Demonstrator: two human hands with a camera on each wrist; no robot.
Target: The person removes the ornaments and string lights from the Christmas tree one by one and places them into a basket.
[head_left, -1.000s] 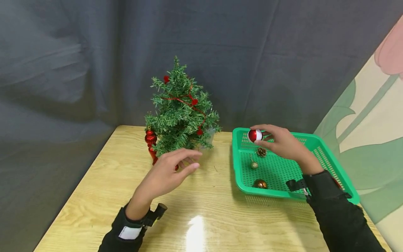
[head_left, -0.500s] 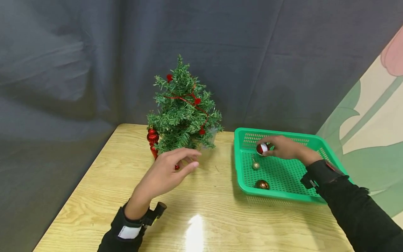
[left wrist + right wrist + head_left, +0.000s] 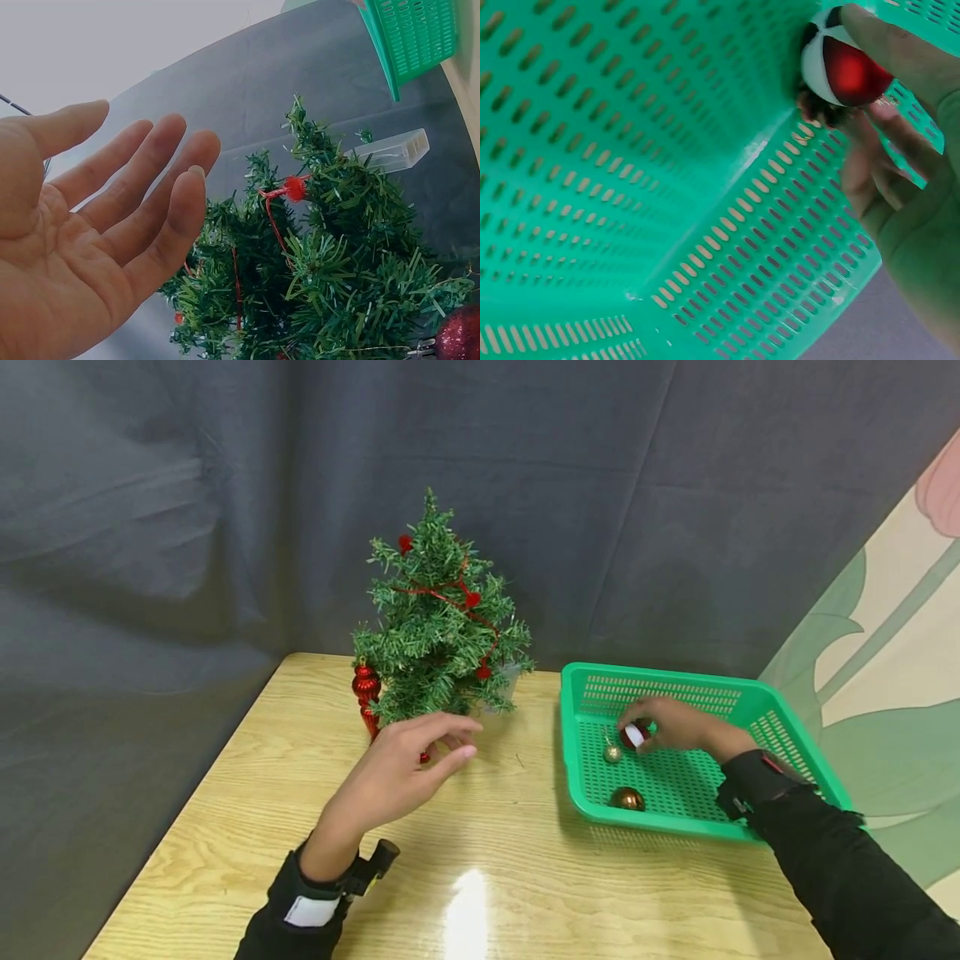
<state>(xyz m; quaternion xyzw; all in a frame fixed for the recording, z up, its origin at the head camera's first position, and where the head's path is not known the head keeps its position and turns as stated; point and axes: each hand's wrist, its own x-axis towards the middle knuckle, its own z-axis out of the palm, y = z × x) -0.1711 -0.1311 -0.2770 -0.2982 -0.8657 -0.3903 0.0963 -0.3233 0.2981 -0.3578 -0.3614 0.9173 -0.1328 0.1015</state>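
Note:
My right hand (image 3: 671,725) is down inside the green plastic basket (image 3: 697,827). Its fingers and thumb grip a red-and-white Christmas bauble (image 3: 855,71). Against the bauble in the right wrist view is a brown pine cone (image 3: 821,112), which the hand and bauble hide in the head view. A small gold bauble (image 3: 612,753) and a larger bronze bauble (image 3: 627,798) lie on the basket floor. My left hand (image 3: 397,768) hovers in front of a small artificial Christmas tree (image 3: 442,635). In the left wrist view its palm faces up, fingers loosely bent, holding nothing.
A long red ornament (image 3: 366,693) hangs on the tree's left side, and a glittery red bauble (image 3: 459,336) low on it. Red garland (image 3: 472,600) winds round the branches. Behind the wooden table (image 3: 525,877) hangs a dark grey curtain (image 3: 562,510).
My right hand has gone down into the basket with the red-and-white bauble, reaching the spot where the pine cone lay. My left hand has stayed in place.

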